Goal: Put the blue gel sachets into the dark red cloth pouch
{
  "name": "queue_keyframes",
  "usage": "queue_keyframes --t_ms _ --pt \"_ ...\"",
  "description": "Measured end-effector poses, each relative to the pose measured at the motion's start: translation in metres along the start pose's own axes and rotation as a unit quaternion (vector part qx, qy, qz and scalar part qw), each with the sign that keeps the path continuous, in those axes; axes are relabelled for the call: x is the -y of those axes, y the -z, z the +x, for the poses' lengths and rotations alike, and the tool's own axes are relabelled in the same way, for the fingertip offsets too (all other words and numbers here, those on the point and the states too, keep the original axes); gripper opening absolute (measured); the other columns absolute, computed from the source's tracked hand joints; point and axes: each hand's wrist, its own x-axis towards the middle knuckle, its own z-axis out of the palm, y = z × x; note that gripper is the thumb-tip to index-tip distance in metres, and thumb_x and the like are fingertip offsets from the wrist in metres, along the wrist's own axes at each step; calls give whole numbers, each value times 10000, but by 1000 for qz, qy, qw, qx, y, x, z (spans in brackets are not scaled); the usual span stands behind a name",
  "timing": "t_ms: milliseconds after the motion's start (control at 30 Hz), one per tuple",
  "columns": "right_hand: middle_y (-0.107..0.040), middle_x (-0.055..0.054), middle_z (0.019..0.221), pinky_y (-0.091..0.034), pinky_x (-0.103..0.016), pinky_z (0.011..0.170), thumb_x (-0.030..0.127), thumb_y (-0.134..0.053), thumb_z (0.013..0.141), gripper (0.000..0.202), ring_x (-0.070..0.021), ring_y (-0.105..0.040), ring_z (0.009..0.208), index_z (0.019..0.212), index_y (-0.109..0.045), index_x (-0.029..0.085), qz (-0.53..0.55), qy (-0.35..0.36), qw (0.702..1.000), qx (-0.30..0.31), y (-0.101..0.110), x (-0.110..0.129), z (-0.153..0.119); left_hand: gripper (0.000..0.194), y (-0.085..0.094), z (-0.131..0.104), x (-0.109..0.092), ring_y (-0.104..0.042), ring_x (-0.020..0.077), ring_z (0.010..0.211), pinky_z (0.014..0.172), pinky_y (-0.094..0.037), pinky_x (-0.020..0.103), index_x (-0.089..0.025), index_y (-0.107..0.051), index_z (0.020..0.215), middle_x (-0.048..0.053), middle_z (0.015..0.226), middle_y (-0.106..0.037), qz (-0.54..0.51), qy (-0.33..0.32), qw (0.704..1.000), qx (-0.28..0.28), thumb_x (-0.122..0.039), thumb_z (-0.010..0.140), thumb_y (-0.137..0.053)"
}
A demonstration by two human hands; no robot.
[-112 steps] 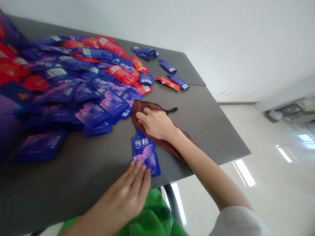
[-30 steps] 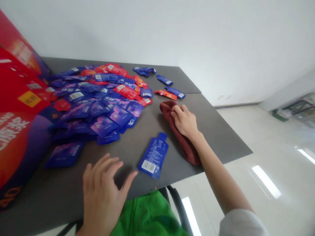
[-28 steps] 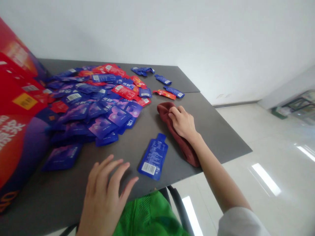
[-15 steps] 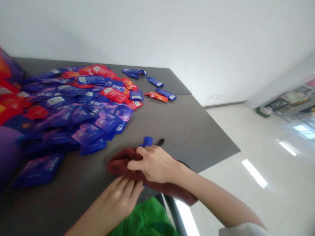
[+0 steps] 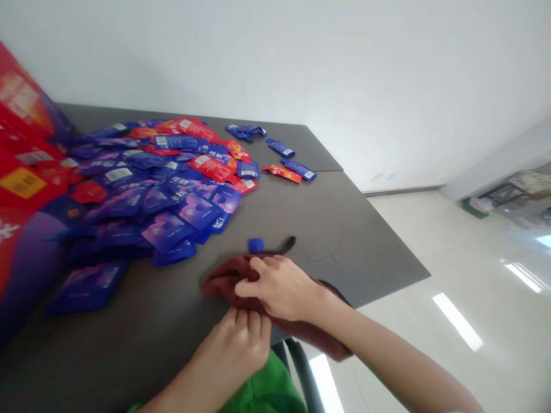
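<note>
My right hand [image 5: 279,287] is closed on a maroon cloth [image 5: 221,277], its fingers curled into the folds near the table's front edge. Just below it, my left hand [image 5: 241,338] is closed with its knuckles up against the cloth's near side. The fingertips are hidden, so what they grip cannot be made out. Past the cloth's far side sticks out the end of a blue packet [image 5: 255,245]; the cloth and my right hand cover anything below it. Beside that end lies a thin black thing with a rounded tip [image 5: 288,245], its other part hidden.
A heap of blue and red packets [image 5: 167,229] covers the left of the grey table [image 5: 310,212]. Several loose ones [image 5: 299,169] lie farther back. Large red and purple bags [image 5: 26,189] stand at far left. A white wall is behind; the floor lies to the right.
The view has shifted slightly, bringing more of the bags in at left. My left hand has moved right, its fingers more curled. The blue packet's end now shows less. My right hand keeps its grip on the cloth.
</note>
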Motion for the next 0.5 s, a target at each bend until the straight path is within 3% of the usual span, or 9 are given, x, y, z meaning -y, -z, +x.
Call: queue_keyframes --t_ms 100,167,267,333,400,433,467,500 --pt "-531 -45 933 -301 -271 594 310 -334 916 256 -141 -495 691 1086 -524 327 -23 -63 998 6 -18 -18 12 298 10 6 9 -667 225 707 631 -536 305 -33 -609 928 154 782 -684 -14 -11 1000 -7 27 697 -431" --pt "-540 -56 986 -305 -272 592 315 -287 930 294 -149 -514 692 1123 -509 328 -42 -146 988 -13 -24 -44 22 293 26 10 24 -667 181 694 608 -526 252 -84 -612 953 100 802 -698 -89 2 996 -19 5 740 -431" --pt "-556 -53 973 -320 -265 595 345 -285 933 288 -155 -527 695 1063 -533 274 -18 -269 959 -85 -24 -79 23 220 62 15 60 -608 97 490 455 -454 172 -195 -622 791 -36 618 -666 -235 123 959 -97 -141 853 -418" --pt "-559 -41 913 -338 -257 618 352 -291 933 274 -157 -531 726 965 -538 237 35 -325 930 -170 -24 -92 15 220 82 14 89 -577 85 428 407 -431 163 -213 -608 700 -73 516 -618 -308 279 899 -139 -262 859 -465" --pt "-556 -27 860 -358 -252 662 344 -312 928 246 -157 -530 763 885 -521 221 95 -338 904 -245 -26 -99 5 200 89 9 119 -605 103 479 454 -484 189 -209 -608 743 -73 542 -630 -371 430 805 -172 -348 842 -504" --pt "-555 -22 845 -364 -252 684 338 -330 922 228 -156 -528 773 854 -511 218 118 -336 896 -267 -27 -100 1 216 87 4 134 -628 117 532 505 -520 222 -203 -602 821 -64 599 -652 -401 478 757 -193 -384 850 -489" --pt "-556 -19 838 -367 -254 701 332 -346 916 212 -156 -526 778 833 -503 217 136 -335 891 -276 -29 -101 -2 264 81 -2 148 -643 128 572 552 -544 259 -195 -583 912 -53 650 -669 -425 501 728 -196 -421 865 -456" --pt "-558 -17 838 -368 -257 710 327 -357 911 201 -156 -525 778 824 -500 217 148 -335 890 -273 -31 -102 -3 319 71 -10 160 -652 137 598 591 -555 291 -180 -551 1001 -43 683 -676 -427 509 728 -170 -444 878 -422"
